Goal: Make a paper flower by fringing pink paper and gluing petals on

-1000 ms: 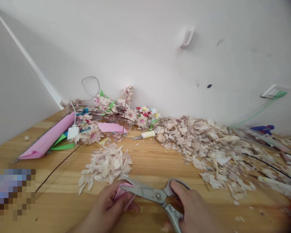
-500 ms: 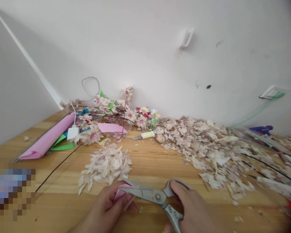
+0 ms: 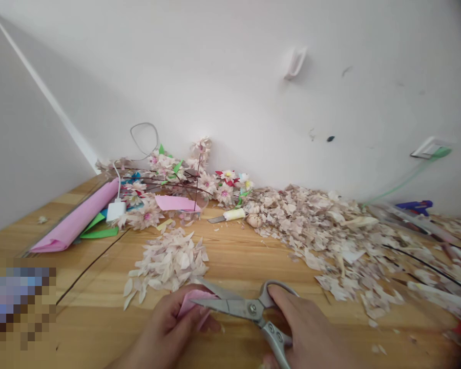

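My left hand [image 3: 165, 330] pinches a small folded piece of pink paper [image 3: 194, 302] low over the wooden table [image 3: 246, 256]. My right hand [image 3: 311, 333] grips steel scissors [image 3: 246, 310] through the handle loops. The blades are parted and straddle the edge of the pink paper. Just beyond my left hand lies a small heap of pale petal-shaped cuttings [image 3: 169, 261].
A wide spread of pale husk-like scraps [image 3: 322, 225] covers the right side. A small knife [image 3: 228, 215] and a garlic bulb [image 3: 254, 220] lie near paper flowers on stems [image 3: 176, 177]. Rolled pink paper [image 3: 77, 218], green sheets, a white charger [image 3: 116, 210] and a blue glue gun [image 3: 418, 206] sit by the wall.
The scissors and both hands shifted very slightly; the blades stay on the pink paper. Nothing else has moved.
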The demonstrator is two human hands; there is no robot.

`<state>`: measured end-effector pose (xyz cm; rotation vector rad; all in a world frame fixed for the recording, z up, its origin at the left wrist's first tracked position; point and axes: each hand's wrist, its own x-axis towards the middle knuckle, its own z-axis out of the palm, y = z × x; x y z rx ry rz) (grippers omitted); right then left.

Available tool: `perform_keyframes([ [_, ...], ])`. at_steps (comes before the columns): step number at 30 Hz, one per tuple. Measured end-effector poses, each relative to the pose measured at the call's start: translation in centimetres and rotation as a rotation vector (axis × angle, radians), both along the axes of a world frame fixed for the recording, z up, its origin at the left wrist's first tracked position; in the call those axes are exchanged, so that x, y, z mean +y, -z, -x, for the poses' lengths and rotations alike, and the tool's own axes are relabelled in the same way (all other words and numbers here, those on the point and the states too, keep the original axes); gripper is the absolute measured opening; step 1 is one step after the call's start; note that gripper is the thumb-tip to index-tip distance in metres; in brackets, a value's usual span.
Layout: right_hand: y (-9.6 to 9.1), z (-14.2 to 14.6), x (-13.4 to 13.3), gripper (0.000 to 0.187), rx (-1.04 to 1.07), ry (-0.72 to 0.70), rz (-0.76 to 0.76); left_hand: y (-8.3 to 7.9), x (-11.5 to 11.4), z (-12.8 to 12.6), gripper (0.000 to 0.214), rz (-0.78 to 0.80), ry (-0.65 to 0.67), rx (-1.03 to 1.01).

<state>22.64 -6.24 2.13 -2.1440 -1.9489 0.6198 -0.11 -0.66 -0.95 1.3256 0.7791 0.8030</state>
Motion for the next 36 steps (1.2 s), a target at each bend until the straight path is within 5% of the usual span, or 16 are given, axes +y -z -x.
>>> perform_keyframes([
  [36,0.33,-0.07,0.08,0.044,0.036,-0.039,-0.048,0.07,-0.2,-0.14,0.023,0.05,-0.025,0.024],
])
